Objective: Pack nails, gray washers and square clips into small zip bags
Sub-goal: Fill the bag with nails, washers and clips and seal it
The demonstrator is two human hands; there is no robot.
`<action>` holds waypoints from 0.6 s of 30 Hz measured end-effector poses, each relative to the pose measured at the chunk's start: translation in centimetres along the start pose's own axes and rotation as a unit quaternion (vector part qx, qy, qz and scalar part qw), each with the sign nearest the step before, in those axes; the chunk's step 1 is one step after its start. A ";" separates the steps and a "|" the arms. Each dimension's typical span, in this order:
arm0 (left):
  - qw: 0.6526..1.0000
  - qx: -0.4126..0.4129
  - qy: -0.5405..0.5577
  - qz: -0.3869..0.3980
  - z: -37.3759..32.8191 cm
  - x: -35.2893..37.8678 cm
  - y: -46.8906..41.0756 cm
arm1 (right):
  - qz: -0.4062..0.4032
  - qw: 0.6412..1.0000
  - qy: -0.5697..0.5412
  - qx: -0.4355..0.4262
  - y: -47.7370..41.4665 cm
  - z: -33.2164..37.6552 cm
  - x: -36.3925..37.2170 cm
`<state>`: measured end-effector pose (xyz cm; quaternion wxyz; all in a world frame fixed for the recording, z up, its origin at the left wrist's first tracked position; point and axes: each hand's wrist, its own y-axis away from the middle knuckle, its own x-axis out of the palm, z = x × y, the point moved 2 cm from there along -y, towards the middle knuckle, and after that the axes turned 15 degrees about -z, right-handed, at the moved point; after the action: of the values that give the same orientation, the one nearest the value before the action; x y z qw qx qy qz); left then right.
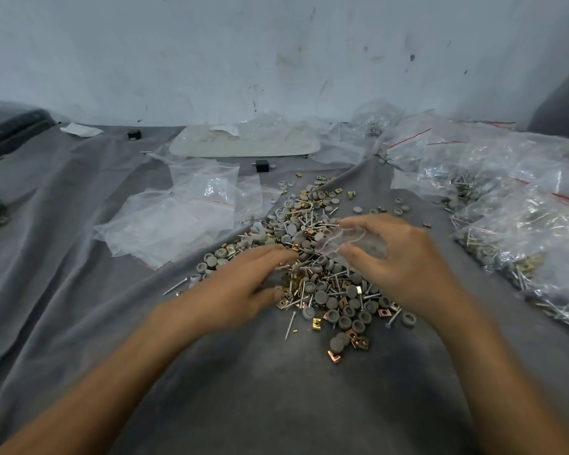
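A heap of mixed parts [322,254] lies on the grey cloth [276,389]: nails, round gray washers [345,322] and brass square clips [383,312]. My right hand [404,257] is over the heap's right side and holds a small clear zip bag [358,243] between thumb and fingers. My left hand [243,284], blurred, rests on the heap's left side with fingers reaching into the parts; whether it holds any I cannot tell.
Empty zip bags [184,211] lie in a loose stack to the left of the heap. Filled bags [519,231] pile up along the right. A white tray [243,142] under plastic sits by the stained wall, with small black blocks [262,165] near it.
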<state>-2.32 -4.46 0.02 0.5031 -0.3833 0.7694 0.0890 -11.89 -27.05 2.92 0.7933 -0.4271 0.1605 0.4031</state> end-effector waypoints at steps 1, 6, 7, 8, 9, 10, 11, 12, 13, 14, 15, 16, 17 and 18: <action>0.999 -0.020 0.030 -0.022 0.0 0.1 -0.8 | -0.001 1.000 -0.001 -0.002 0.1 0.0 0.0; 0.986 -0.062 0.073 -0.137 1.2 -1.3 -4.0 | -0.021 1.000 -0.017 -0.002 -0.3 -0.3 -0.4; 0.985 -0.068 0.069 -0.143 1.4 -1.6 -4.8 | -0.025 0.999 -0.024 0.001 -0.4 -0.3 -0.4; 0.985 -0.072 0.060 -0.142 1.4 -1.8 -5.4 | -0.027 0.999 -0.030 0.004 -0.3 -0.4 -0.5; 0.987 -0.073 0.049 -0.133 1.5 -2.0 -6.0 | -0.028 0.999 -0.032 0.005 -0.3 -0.4 -0.6; 0.990 -0.073 0.038 -0.118 1.6 -1.9 -6.6 | -0.027 0.999 -0.033 0.005 -0.2 -0.4 -0.6; 0.991 -0.073 0.033 -0.103 1.7 -1.7 -7.0 | -0.027 0.999 -0.032 0.004 -0.2 -0.4 -0.7; 0.993 -0.071 0.029 -0.093 1.8 -1.4 -7.3 | -0.029 0.999 -0.030 0.003 -0.2 -0.5 -0.7; 0.993 -0.066 0.024 -0.092 1.9 -1.0 -7.6 | -0.032 0.999 -0.029 0.003 -0.2 -0.6 -0.7; 0.993 -0.054 0.017 -0.102 2.0 -0.6 -7.8 | -0.037 0.999 -0.029 0.004 -0.2 -0.7 -0.8; 0.991 -0.040 0.011 -0.125 2.0 -0.1 -8.2 | -0.043 0.999 -0.030 0.006 -0.3 -0.8 -0.9; 0.988 -0.024 0.009 -0.149 1.8 0.4 -8.5 | -0.049 0.998 -0.031 0.008 -0.3 -0.9 -1.0; 0.987 -0.007 0.010 -0.163 1.5 0.9 -8.9 | -0.056 0.998 -0.033 0.011 -0.3 -1.0 -1.1; 0.987 0.011 0.007 -0.158 1.1 1.6 -9.1 | -0.060 0.998 -0.033 0.012 -0.3 -1.0 -1.2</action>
<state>4.34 -11.00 0.45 0.5098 -0.4952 0.7035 -0.0028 -12.28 -28.57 3.24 0.8259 -0.4127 0.1138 0.3667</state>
